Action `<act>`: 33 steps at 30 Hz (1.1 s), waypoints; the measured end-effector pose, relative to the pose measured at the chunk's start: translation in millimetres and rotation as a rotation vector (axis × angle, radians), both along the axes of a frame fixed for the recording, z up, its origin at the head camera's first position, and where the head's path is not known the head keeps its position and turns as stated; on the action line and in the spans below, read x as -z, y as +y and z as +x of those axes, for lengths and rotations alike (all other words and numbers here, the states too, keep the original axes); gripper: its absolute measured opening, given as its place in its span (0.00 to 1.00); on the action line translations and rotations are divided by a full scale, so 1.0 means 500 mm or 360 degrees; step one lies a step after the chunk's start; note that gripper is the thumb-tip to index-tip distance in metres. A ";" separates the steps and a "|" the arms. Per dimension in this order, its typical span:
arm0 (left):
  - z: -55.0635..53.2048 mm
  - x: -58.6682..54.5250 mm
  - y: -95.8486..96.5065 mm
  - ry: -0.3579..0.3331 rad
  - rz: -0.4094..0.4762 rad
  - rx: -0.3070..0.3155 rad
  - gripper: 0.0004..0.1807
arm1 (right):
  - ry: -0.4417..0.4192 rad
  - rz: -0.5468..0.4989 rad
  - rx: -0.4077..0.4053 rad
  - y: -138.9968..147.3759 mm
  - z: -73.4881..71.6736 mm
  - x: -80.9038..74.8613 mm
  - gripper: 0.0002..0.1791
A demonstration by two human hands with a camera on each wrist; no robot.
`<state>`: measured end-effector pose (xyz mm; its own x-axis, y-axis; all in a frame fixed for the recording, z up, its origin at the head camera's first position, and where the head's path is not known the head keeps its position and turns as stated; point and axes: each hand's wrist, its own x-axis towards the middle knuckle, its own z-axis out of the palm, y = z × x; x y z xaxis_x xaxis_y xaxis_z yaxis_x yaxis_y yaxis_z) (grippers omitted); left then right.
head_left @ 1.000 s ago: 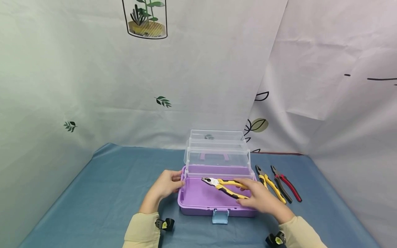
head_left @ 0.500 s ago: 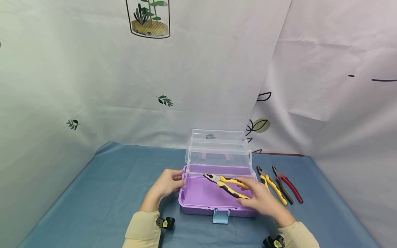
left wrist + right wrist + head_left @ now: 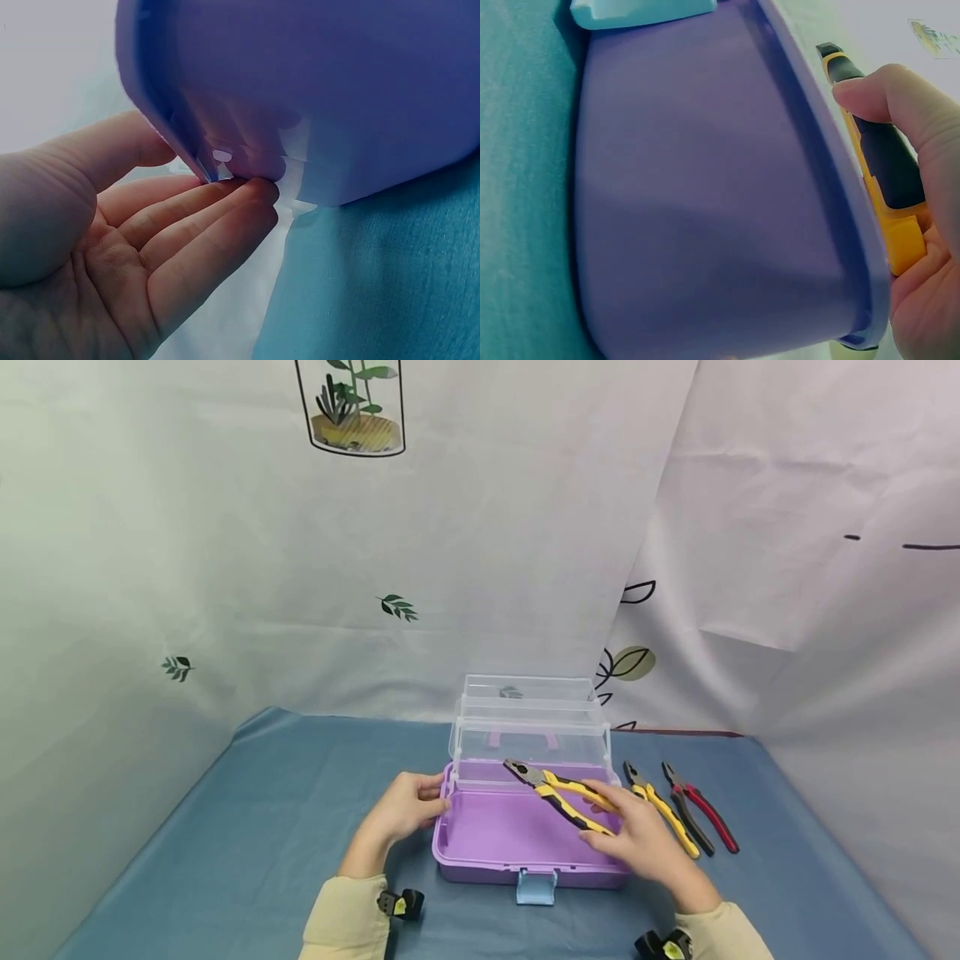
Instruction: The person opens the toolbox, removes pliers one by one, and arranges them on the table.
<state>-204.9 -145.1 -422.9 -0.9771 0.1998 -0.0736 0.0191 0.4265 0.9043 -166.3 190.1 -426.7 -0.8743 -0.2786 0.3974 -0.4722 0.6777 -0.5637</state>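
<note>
A purple toolbox (image 3: 498, 839) lies with its clear lid (image 3: 532, 739) raised at the back and its light-blue latch (image 3: 536, 888) folded down in front. My left hand (image 3: 405, 810) pinches the box's left rim, thumb over the edge and fingers along the outer wall (image 3: 360, 97). Over the right part of the box, my right hand (image 3: 633, 831) grips yellow-and-black pliers (image 3: 558, 795) by the handles. Their metal head points to the back left, handles spread apart. In the right wrist view my thumb (image 3: 862, 97) presses on a handle (image 3: 889, 165), just beyond the box rim.
On the blue cloth (image 3: 315, 793) right of the box lie yellow-and-black pliers (image 3: 667, 818) and red-and-black pliers (image 3: 705, 814), side by side. A white printed curtain (image 3: 300, 568) rises behind the table and along both sides.
My right hand has lifted the pliers upward and slightly right, so their head now overlaps the box's back wall. The left hand stays at the left rim.
</note>
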 end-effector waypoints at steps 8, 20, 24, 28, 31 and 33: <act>0.004 -0.004 -0.008 0.0014 0.0035 0.0002 0.28 | 0.0021 -0.0041 0.0060 0.008 -0.003 -0.012 0.36; 0.003 -0.013 0.000 -0.0003 0.0018 -0.0027 0.27 | 0.0025 -0.0115 0.0106 0.031 -0.001 -0.027 0.35; 0.002 -0.010 0.006 0.0004 0.0013 -0.0020 0.27 | 0.0023 -0.0117 0.0135 0.041 0.000 -0.027 0.35; 0.001 -0.009 0.008 -0.0005 -0.0005 -0.0030 0.27 | 0.0012 -0.0125 0.0162 0.050 -0.002 -0.026 0.36; 0.000 -0.007 0.008 -0.0007 -0.0017 -0.0026 0.27 | 0.0004 -0.0131 0.0172 0.056 -0.006 -0.026 0.36; -0.001 -0.006 0.008 -0.0008 -0.0017 -0.0028 0.27 | 0.0005 -0.0133 0.0177 0.061 -0.008 -0.026 0.36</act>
<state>-205.3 -141.3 -419.9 -0.9800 0.1819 -0.0802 0.0073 0.4362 0.8998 -170.2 220.7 -413.7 -0.8965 -0.1461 0.4182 -0.3989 0.6768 -0.6187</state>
